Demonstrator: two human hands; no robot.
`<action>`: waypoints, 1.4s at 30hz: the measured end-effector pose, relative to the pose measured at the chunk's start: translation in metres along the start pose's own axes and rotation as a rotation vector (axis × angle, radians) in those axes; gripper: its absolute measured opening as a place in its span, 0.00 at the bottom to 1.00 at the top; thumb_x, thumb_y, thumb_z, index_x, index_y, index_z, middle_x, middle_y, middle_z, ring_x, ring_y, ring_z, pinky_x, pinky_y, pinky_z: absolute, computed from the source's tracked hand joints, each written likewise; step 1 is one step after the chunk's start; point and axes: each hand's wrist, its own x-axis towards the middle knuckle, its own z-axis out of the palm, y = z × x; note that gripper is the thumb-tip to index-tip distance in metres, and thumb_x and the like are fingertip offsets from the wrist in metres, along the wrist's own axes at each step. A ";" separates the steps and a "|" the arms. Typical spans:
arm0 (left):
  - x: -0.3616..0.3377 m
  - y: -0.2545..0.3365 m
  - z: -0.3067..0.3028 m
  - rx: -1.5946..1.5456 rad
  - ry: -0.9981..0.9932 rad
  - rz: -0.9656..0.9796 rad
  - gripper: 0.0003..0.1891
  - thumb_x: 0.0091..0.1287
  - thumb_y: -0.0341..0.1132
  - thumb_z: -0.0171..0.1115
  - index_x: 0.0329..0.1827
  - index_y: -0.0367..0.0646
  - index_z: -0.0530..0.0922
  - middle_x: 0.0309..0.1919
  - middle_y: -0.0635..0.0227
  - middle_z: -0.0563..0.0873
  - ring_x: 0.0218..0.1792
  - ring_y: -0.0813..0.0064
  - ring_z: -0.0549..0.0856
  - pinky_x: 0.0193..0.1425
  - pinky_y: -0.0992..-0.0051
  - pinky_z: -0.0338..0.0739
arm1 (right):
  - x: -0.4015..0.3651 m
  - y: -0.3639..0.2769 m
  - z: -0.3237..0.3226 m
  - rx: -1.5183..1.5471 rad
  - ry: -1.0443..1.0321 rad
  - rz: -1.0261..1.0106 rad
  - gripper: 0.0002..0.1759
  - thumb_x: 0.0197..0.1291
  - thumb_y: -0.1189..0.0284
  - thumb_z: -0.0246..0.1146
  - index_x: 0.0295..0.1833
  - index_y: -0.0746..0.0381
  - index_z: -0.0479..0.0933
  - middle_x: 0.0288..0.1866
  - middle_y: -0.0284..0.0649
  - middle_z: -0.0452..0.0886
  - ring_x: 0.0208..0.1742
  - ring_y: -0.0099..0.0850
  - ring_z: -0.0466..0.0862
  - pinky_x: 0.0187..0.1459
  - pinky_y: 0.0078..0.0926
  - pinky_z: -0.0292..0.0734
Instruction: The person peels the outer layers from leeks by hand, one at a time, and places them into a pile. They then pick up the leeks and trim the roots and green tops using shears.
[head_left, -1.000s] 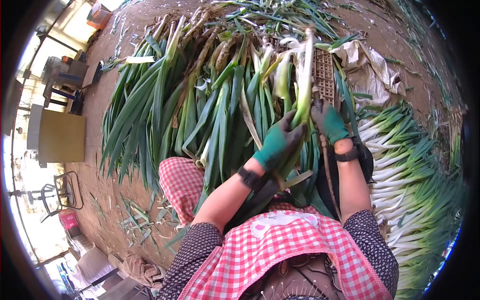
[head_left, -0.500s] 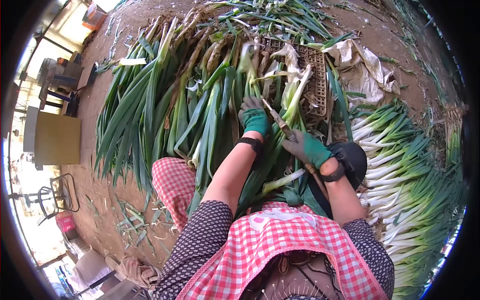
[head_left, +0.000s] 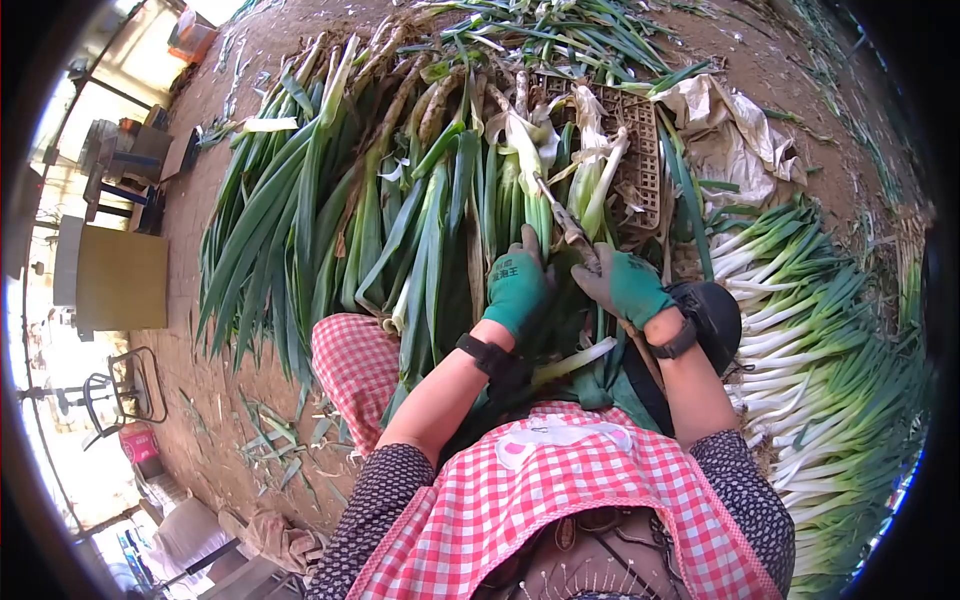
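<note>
My left hand (head_left: 518,283), in a green glove with grey fingers, is closed round the green leaves of a leek (head_left: 523,150) whose pale stem points away from me. Close on its right, my right hand (head_left: 622,285) grips a long thin stick (head_left: 565,222); its upper end lies against the leek and its lower end runs under my right wrist. Untrimmed leeks (head_left: 290,210) with brown roots are heaped to the left. Another pale stem (head_left: 605,185) rises just above my right hand.
A brown plastic crate (head_left: 640,150) stands behind the leeks, beside a crumpled pale cloth (head_left: 740,135). Cleaned white leeks (head_left: 780,360) lie in a long row at the right. Leaf scraps (head_left: 270,445) litter the ground at the lower left. A yellowish box (head_left: 125,280) stands far left.
My left hand has moved down and slightly right, toward my body. The leek's pale stem now lies higher against the stick's tip. My right hand has shifted slightly and still holds the stick.
</note>
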 end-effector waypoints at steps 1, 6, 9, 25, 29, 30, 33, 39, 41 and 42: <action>-0.001 0.000 -0.001 0.017 -0.002 0.017 0.39 0.61 0.45 0.66 0.70 0.34 0.61 0.46 0.46 0.83 0.42 0.47 0.85 0.46 0.51 0.79 | 0.005 -0.002 0.003 -0.046 -0.028 0.017 0.30 0.62 0.49 0.61 0.52 0.67 0.75 0.38 0.57 0.84 0.43 0.55 0.84 0.44 0.48 0.78; -0.004 0.009 0.002 0.074 0.019 0.018 0.35 0.63 0.43 0.64 0.69 0.34 0.63 0.44 0.45 0.83 0.43 0.45 0.85 0.46 0.50 0.78 | 0.033 -0.014 0.008 -0.150 0.034 -0.054 0.29 0.62 0.50 0.59 0.51 0.66 0.77 0.37 0.57 0.84 0.43 0.55 0.85 0.46 0.50 0.79; -0.009 0.012 -0.002 0.056 0.001 0.015 0.35 0.63 0.43 0.64 0.69 0.34 0.63 0.45 0.45 0.83 0.44 0.45 0.85 0.46 0.50 0.78 | 0.081 -0.011 0.007 -0.145 -0.009 0.011 0.30 0.61 0.51 0.59 0.52 0.68 0.80 0.42 0.60 0.84 0.47 0.54 0.85 0.52 0.47 0.80; -0.026 -0.006 0.003 -0.238 0.185 0.048 0.32 0.67 0.42 0.60 0.69 0.29 0.65 0.43 0.41 0.83 0.42 0.45 0.85 0.44 0.51 0.78 | 0.200 -0.035 -0.013 -0.245 -0.139 -0.061 0.31 0.61 0.49 0.57 0.51 0.68 0.82 0.48 0.61 0.84 0.52 0.54 0.84 0.55 0.43 0.78; -0.021 -0.026 0.013 -0.531 0.196 0.030 0.27 0.70 0.41 0.59 0.66 0.32 0.70 0.37 0.39 0.84 0.36 0.42 0.85 0.38 0.51 0.77 | 0.161 -0.032 -0.021 -0.210 -0.150 -0.041 0.36 0.62 0.44 0.56 0.51 0.70 0.79 0.50 0.63 0.82 0.53 0.54 0.84 0.57 0.45 0.77; -0.022 -0.027 0.018 -0.580 0.275 0.087 0.24 0.70 0.39 0.58 0.64 0.32 0.71 0.32 0.40 0.84 0.34 0.41 0.84 0.36 0.51 0.76 | 0.160 -0.028 -0.020 -0.223 -0.159 -0.054 0.36 0.62 0.43 0.55 0.51 0.70 0.79 0.50 0.63 0.82 0.53 0.54 0.84 0.57 0.45 0.77; -0.020 -0.031 0.027 -0.613 0.262 0.101 0.24 0.71 0.39 0.58 0.64 0.33 0.71 0.33 0.40 0.84 0.34 0.41 0.84 0.37 0.50 0.76 | 0.172 -0.023 -0.010 -0.242 -0.159 -0.067 0.36 0.62 0.45 0.56 0.52 0.71 0.79 0.51 0.63 0.82 0.55 0.54 0.83 0.57 0.45 0.77; -0.021 -0.034 0.028 -0.609 0.231 0.056 0.24 0.71 0.40 0.57 0.65 0.34 0.71 0.33 0.40 0.84 0.34 0.40 0.84 0.37 0.48 0.75 | 0.210 -0.040 -0.010 -0.265 -0.172 -0.090 0.31 0.61 0.50 0.57 0.52 0.69 0.81 0.50 0.61 0.83 0.52 0.54 0.84 0.56 0.45 0.78; -0.022 -0.033 0.025 -0.601 0.226 0.050 0.25 0.71 0.41 0.57 0.65 0.34 0.71 0.33 0.40 0.84 0.34 0.40 0.84 0.38 0.49 0.76 | 0.212 -0.040 -0.012 -0.256 -0.161 -0.061 0.30 0.60 0.50 0.58 0.50 0.68 0.82 0.50 0.59 0.84 0.51 0.53 0.85 0.55 0.44 0.78; -0.022 -0.032 0.024 -0.596 0.222 0.048 0.25 0.70 0.41 0.58 0.66 0.34 0.71 0.33 0.41 0.84 0.34 0.40 0.84 0.38 0.49 0.76 | 0.211 -0.040 -0.013 -0.265 -0.168 -0.059 0.29 0.60 0.50 0.58 0.50 0.67 0.83 0.49 0.59 0.84 0.51 0.53 0.85 0.54 0.44 0.78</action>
